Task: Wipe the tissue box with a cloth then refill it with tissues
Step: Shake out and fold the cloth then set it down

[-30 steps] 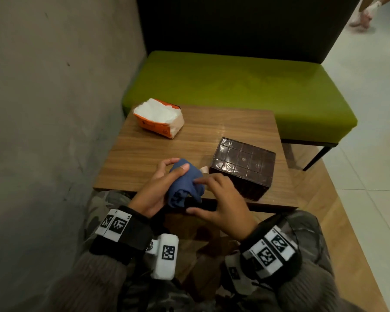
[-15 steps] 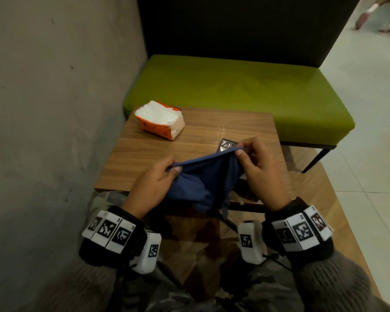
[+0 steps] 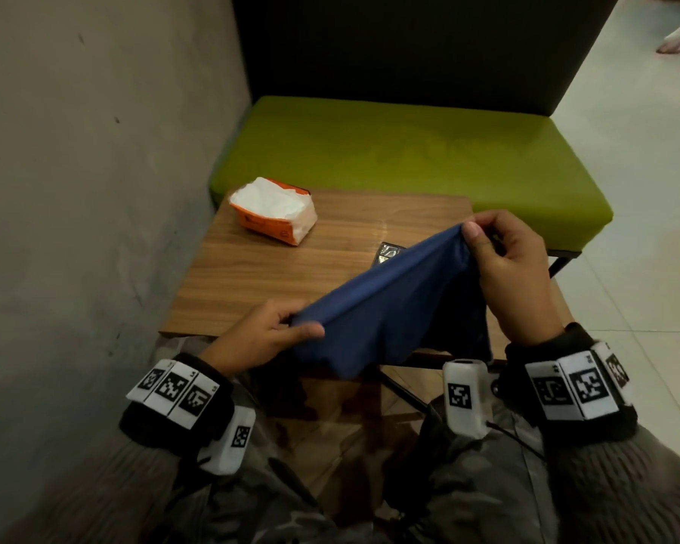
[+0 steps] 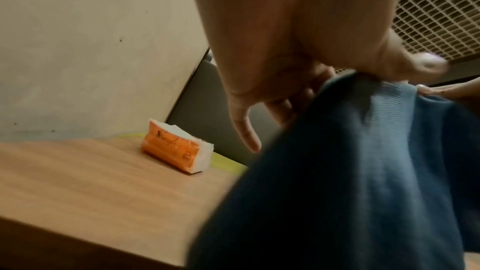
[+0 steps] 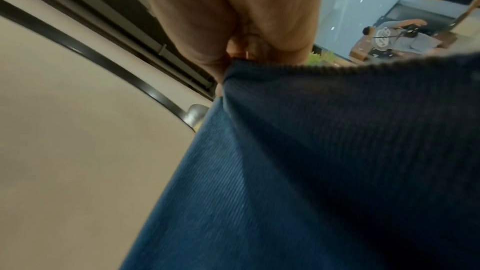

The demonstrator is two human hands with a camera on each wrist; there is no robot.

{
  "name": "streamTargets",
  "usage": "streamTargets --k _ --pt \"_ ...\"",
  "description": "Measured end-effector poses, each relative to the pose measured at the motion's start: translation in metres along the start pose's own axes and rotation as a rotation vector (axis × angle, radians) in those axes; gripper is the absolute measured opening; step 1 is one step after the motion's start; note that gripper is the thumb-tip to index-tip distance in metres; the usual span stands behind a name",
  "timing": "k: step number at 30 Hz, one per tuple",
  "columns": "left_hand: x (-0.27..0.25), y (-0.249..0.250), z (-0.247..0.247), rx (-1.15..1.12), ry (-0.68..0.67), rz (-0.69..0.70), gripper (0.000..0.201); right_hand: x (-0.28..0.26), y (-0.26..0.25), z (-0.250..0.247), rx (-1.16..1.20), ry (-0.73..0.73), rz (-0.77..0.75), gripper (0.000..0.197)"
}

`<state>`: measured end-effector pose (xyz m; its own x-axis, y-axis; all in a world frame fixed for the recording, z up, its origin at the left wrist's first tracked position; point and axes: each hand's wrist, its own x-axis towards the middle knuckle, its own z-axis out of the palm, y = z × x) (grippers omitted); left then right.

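Both hands held the blue cloth (image 3: 385, 312) stretched above the wooden surface (image 3: 275, 265) at frame centre: the left hand (image 3: 260, 339) pinched its lower-left edge, the right hand (image 3: 515, 276) its upper-right corner. Each grip was closed on fabric. The tissue box (image 3: 389, 253) showed only a corner behind the cloth; the tissue pack (image 3: 275, 214) lay upper left.

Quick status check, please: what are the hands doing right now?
Left hand and right hand pinch blue cloth, stretched between them. Dark tissue box mostly hidden behind it, unwiped. Orange tissue pack waiting on wooden table.
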<state>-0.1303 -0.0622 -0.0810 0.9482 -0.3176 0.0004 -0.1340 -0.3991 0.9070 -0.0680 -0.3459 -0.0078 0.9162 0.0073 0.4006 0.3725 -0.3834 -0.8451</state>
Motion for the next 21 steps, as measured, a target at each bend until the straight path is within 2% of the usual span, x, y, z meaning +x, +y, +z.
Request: streamTargets --k 3,6,8,11,13,16,18,21 --pt "0.0 -0.013 0.001 0.092 -0.149 -0.082 0.039 0.001 0.008 -0.013 0.011 0.043 0.04 0.009" --pt "-0.002 -0.031 -0.005 0.249 -0.285 -0.163 0.032 -0.002 0.014 -0.024 0.005 0.097 0.092 0.009" --pt "-0.005 -0.034 -0.011 0.23 -0.301 -0.196 0.03 -0.004 0.018 -0.03 0.012 0.156 0.134 0.01" --pt "-0.005 -0.027 -0.02 0.14 -0.239 -0.197 0.021 -0.007 0.025 -0.037 -0.032 0.204 0.189 0.01" --pt "-0.004 -0.018 -0.023 0.04 -0.106 -0.179 0.025 -0.012 0.028 -0.034 -0.052 0.171 0.242 0.008" --pt "0.004 -0.001 -0.018 -0.089 0.075 -0.192 0.034 -0.023 0.025 -0.016 -0.024 0.019 0.345 0.008" --pt "0.011 0.019 -0.003 -0.184 0.096 -0.206 0.026 -0.031 0.016 0.002 0.024 -0.126 0.402 0.004" --pt "0.018 0.05 0.018 -0.148 0.116 -0.098 0.025 -0.044 -0.003 0.033 0.03 -0.295 0.437 0.007"
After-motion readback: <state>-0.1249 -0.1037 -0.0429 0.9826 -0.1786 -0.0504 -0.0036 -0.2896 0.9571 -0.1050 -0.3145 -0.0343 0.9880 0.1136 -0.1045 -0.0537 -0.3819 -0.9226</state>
